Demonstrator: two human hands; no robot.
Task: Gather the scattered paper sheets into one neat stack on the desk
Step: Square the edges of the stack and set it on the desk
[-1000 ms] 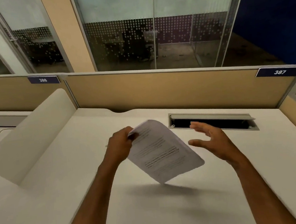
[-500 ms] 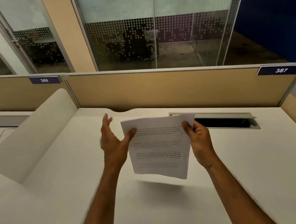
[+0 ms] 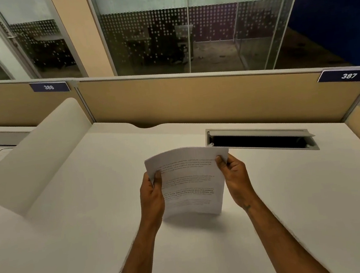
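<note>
One white bench (image 3: 291, 202) runs under everything here. Above it, near its middle, two bare hands are up: one left hand (image 3: 151, 196) and one right hand (image 3: 237, 180). Between them is one bundle of white printed paper sheets (image 3: 190, 186); how many sheets it has I cannot tell. At the bench's far edge sits one open grey metal cable hatch (image 3: 260, 139), with a second, closed grey hatch (image 3: 1, 139) off to the bench's left. Behind the bench are two dark blue number plates: one reading 386 (image 3: 49, 87), one reading 387 (image 3: 348, 75). One white curved divider panel (image 3: 35, 154) borders the bench's left side.
</note>
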